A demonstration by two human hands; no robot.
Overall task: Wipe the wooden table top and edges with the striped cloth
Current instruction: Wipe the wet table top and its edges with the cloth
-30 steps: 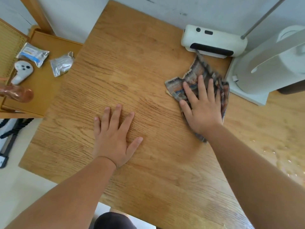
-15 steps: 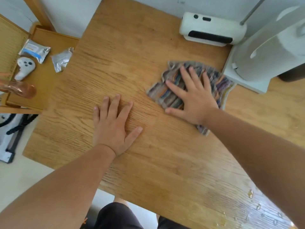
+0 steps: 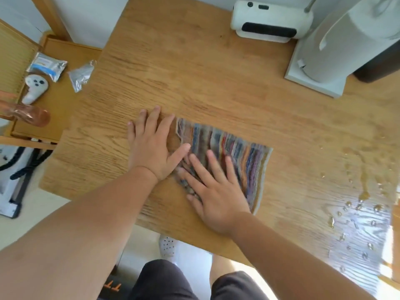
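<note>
The striped cloth (image 3: 238, 152) lies spread flat on the wooden table top (image 3: 194, 68), a little back from the near edge. My right hand (image 3: 214, 187) presses flat on the cloth's near left part, fingers spread. My left hand (image 3: 153, 144) rests flat on the bare wood just left of the cloth, its thumb touching the cloth's edge. Water drops and a wet sheen (image 3: 357, 213) cover the table's right side.
A white device (image 3: 270, 20) and a white appliance on a square base (image 3: 337, 55) stand at the table's far right. To the left a lower wooden tray (image 3: 58, 109) holds two foil packets (image 3: 82, 74), a white controller (image 3: 35, 87) and a brown bottle (image 3: 26, 112).
My right hand has dragged the cloth from near the white device toward me and leftward, and the cloth has spread out flat. My left hand stays planted on the wood.
</note>
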